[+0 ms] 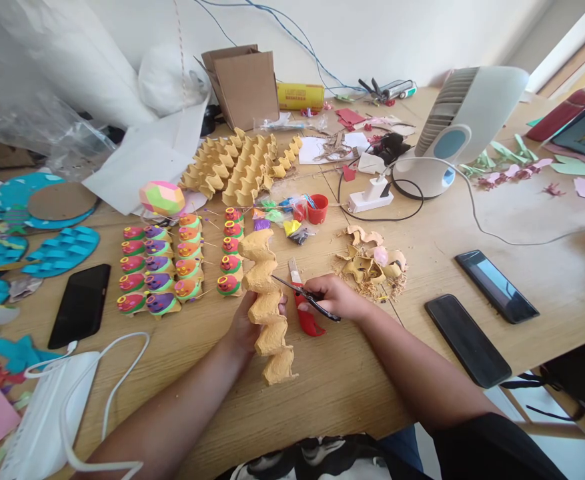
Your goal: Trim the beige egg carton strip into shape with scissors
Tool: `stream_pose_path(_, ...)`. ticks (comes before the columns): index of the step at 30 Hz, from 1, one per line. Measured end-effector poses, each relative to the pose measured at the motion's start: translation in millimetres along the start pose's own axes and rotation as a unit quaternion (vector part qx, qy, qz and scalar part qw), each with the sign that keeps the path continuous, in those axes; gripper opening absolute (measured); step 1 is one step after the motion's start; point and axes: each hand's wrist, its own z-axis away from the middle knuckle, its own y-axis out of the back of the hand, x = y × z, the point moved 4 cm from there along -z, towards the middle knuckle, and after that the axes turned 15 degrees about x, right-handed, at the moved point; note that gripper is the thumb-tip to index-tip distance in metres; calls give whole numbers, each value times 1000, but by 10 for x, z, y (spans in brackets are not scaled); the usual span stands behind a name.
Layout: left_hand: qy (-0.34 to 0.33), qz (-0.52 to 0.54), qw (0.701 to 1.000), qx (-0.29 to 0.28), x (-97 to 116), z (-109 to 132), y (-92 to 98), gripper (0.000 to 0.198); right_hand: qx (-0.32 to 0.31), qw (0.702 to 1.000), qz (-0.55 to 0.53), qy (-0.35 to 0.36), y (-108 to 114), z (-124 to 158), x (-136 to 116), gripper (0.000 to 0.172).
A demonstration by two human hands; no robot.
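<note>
My left hand is closed around a strip of yellow egg carton, held upright over the table with its row of cups running toward me. A pair of scissors with dark handles is gripped in my right hand, its blade tips touching or just beside the strip's right edge. Under the scissors lies a red utility knife on the table. To the left stand rows of painted egg-carton caterpillars in red, purple and orange. Part of my left fingers is hidden behind the strip.
Carton scraps lie to the right, and uncut egg trays at the back. A white fan, a power strip and a red cup stand farther off. Phones lie at right, another phone at left.
</note>
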Motion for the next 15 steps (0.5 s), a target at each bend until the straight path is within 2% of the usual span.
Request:
stream_pose_path(6,-27,-13,1000,4,0,15,-18,17,-6,1000,-5,-4,1,1,10,52)
stream_pose_path(10,-43,-38,998,13,-8,20,-24,24,-5,1000,-4,-2,-6,-7,10,55)
stream_pose_path(15,-103,-100,989,24,15,56,-65,36,-2,1000,-4,5,-10,-18,9,58)
